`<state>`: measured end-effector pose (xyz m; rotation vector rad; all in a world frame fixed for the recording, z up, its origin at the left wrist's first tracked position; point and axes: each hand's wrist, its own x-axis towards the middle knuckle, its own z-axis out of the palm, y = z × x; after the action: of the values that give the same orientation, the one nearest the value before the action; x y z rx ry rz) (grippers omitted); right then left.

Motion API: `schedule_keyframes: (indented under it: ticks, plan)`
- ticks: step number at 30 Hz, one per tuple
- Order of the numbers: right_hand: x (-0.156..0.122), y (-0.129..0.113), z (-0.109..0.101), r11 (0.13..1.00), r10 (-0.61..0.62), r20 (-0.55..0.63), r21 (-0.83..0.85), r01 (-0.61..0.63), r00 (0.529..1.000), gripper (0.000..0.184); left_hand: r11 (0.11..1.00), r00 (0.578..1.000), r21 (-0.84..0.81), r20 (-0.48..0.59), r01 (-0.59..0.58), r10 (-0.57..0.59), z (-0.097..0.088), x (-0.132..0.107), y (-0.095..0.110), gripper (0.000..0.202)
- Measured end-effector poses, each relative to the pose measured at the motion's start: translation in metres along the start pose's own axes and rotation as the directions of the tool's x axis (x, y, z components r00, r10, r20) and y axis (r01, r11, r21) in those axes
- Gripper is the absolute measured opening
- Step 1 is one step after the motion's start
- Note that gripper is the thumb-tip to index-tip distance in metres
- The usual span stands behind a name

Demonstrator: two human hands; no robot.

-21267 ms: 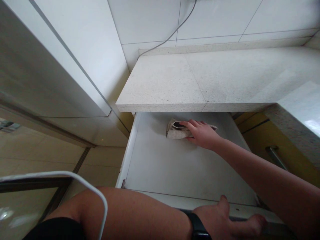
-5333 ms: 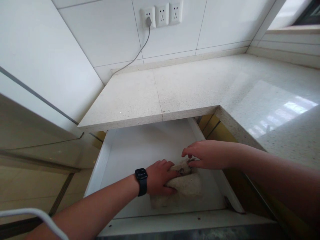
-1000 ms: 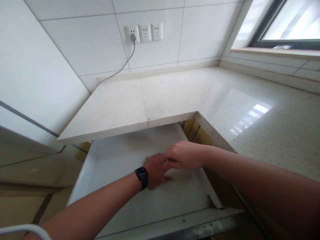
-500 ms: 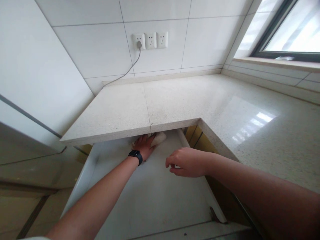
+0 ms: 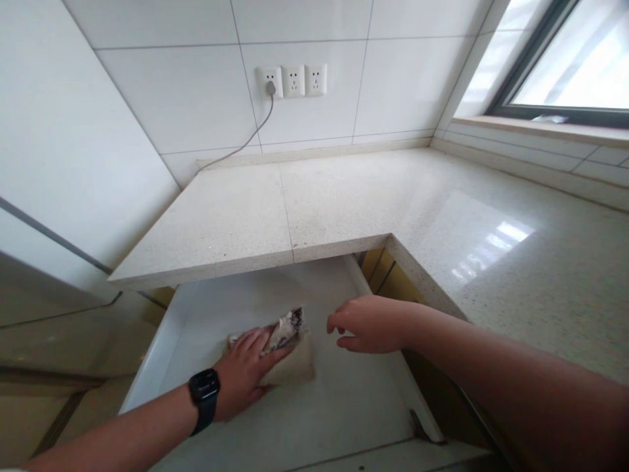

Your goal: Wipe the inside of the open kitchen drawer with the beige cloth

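Observation:
My left hand (image 5: 248,370), with a black watch on its wrist, presses a crumpled, dirty off-white cloth (image 5: 295,360) against the bottom of a pulled-out white drawer (image 5: 344,400). Its fingers lie over the cloth's left part, hiding some of it. A dark-stained fold sticks up beside the fingertips. Above the drawer's right side hovers my right hand (image 5: 371,324), fingers loosely curled and a gap between thumb and forefinger. Nothing is held in it.
A speckled pale countertop (image 5: 236,216) overhangs the drawer's back and wraps round to the right. Wall sockets (image 5: 293,81) have a grey cord (image 5: 258,128) plugged in. A tall white cabinet panel (image 5: 73,131) stands at left; a window (image 5: 570,65) is at upper right.
My left hand has slid the cloth from the back of the drawer, under the counter's edge, toward me. My right hand has hardly moved.

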<state>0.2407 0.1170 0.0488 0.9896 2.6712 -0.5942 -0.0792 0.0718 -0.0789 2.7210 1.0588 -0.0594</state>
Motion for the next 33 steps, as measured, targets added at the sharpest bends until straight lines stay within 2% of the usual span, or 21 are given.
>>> schedule_keyframes:
  ticks: [1, 3, 5, 10, 16, 20, 22, 24, 25, 27, 29, 31, 33]
  plan:
    - [0.000, 0.000, 0.000, 1.000, -0.004, -0.007, -0.001, 0.004, 1.000, 0.036, 0.998, 0.996, -0.023, 0.054, -0.066, 0.068, -0.002, -0.006, 0.005, 0.084]
    - [0.001, 0.001, 0.002, 1.000, -0.007, -0.018, -0.002, 0.007, 1.000, 0.036, 0.967, 0.956, -0.099, 0.154, -0.236, 0.249, -0.009, -0.014, 0.020, 0.088]
    - [0.002, 0.001, 0.003, 1.000, -0.008, -0.015, -0.007, 0.008, 1.000, 0.036, 0.929, 0.916, -0.171, 0.181, -0.329, 0.358, -0.015, -0.014, 0.035, 0.081]
    - [0.005, 0.002, 0.004, 1.000, -0.001, -0.006, -0.026, 0.001, 1.000, 0.034, 0.905, 0.896, -0.193, 0.170, -0.378, 0.411, -0.015, 0.010, 0.066, 0.077]
    - [0.004, 0.000, 0.002, 1.000, -0.016, -0.044, -0.013, 0.016, 0.999, 0.036, 0.847, 0.861, -0.181, 0.007, -0.500, 0.509, 0.003, 0.065, 0.102, 0.066]
    - [0.001, -0.002, 0.000, 1.000, -0.018, -0.042, -0.023, 0.017, 0.999, 0.036, 0.844, 0.854, -0.152, -0.002, -0.514, 0.520, 0.004, 0.097, 0.121, 0.067]
    - [0.000, -0.003, -0.002, 1.000, -0.017, -0.038, -0.021, 0.016, 0.999, 0.035, 0.832, 0.840, -0.136, -0.006, -0.539, 0.543, 0.002, 0.105, 0.118, 0.064]
    - [0.000, -0.004, -0.005, 1.000, -0.009, -0.031, -0.023, 0.009, 0.999, 0.035, 0.821, 0.828, -0.117, -0.035, -0.559, 0.559, 0.000, 0.110, 0.107, 0.063]
    - [0.000, -0.005, -0.006, 1.000, -0.005, -0.024, -0.027, 0.004, 1.000, 0.034, 0.822, 0.829, -0.110, -0.053, -0.558, 0.556, -0.001, 0.112, 0.098, 0.063]
    - [0.001, -0.006, -0.008, 0.999, 0.008, 0.003, -0.038, -0.007, 1.000, 0.033, 0.851, 0.859, -0.113, -0.073, -0.513, 0.507, -0.004, 0.118, 0.078, 0.066]
    - [0.002, -0.007, -0.009, 0.999, 0.010, 0.014, -0.044, -0.009, 1.000, 0.031, 0.909, 0.918, -0.123, -0.064, -0.397, 0.392, -0.006, 0.128, 0.058, 0.062]
    - [0.002, -0.006, -0.009, 0.999, -0.002, -0.007, -0.044, 0.002, 1.000, 0.029, 0.967, 0.971, -0.105, -0.081, -0.231, 0.224, -0.008, 0.140, 0.037, 0.055]
    - [0.002, -0.004, -0.009, 0.999, -0.018, -0.033, -0.038, 0.017, 0.999, 0.029, 0.993, 0.988, -0.075, -0.130, -0.090, 0.079, -0.009, 0.152, 0.017, 0.055]
